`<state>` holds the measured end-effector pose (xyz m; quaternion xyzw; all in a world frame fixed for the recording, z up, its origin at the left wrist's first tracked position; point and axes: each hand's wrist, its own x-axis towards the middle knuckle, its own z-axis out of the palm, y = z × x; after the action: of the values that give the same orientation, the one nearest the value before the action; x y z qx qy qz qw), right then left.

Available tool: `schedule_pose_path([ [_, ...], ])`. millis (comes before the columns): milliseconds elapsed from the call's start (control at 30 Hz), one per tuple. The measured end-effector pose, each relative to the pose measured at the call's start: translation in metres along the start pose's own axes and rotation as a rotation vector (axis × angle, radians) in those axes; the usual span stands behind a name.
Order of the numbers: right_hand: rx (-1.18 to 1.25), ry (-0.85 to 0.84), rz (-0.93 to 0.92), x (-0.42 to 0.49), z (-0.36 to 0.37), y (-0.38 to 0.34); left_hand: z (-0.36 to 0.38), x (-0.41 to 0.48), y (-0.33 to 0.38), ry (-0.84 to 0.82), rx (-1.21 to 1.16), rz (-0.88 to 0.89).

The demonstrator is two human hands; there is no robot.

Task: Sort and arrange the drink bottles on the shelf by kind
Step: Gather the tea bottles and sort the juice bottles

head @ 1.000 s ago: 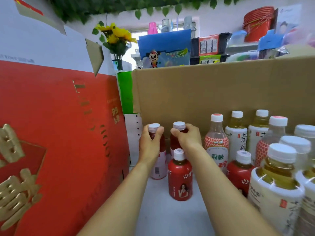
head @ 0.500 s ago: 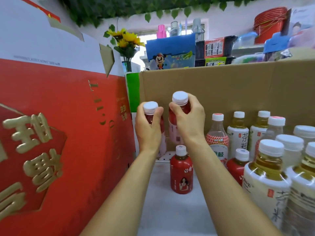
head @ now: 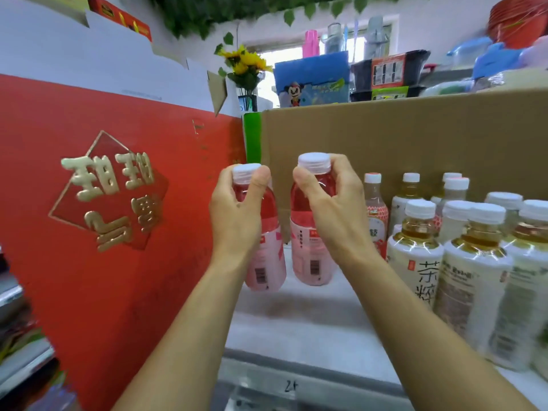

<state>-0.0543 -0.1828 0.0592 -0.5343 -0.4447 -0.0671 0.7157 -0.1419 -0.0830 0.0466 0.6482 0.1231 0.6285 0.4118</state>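
I hold two matching bottles of red drink with pink labels and white caps, lifted above the white shelf [head: 302, 324]. My left hand [head: 237, 212] grips the left pink-label bottle [head: 267, 262] round its neck and shoulder. My right hand [head: 332, 209] grips the right pink-label bottle [head: 311, 259] the same way. Both bottles hang upright, side by side, a small gap apart. To the right stand several yellow tea bottles [head: 415, 250] with white labels and a lychee-label bottle [head: 375, 209] behind my right wrist.
A large red box [head: 118, 203] with gold characters walls off the left side. A brown cardboard box [head: 415, 137] closes the back of the shelf. Tea bottles [head: 474, 277] crowd the right front. The shelf's front edge [head: 296, 378] lies below my forearms.
Both hands have raised the two pink-label bottles off the shelf and drawn them toward me. The small red bottle that stood in front is no longer in sight.
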Motion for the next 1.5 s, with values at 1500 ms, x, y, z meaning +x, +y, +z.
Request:
schedule_pose_path([
  [1500,-0.361,0.22,0.165,-0.301,-0.414,-0.159,0.158,-0.41,0.226,-0.546,-0.242,-0.364],
])
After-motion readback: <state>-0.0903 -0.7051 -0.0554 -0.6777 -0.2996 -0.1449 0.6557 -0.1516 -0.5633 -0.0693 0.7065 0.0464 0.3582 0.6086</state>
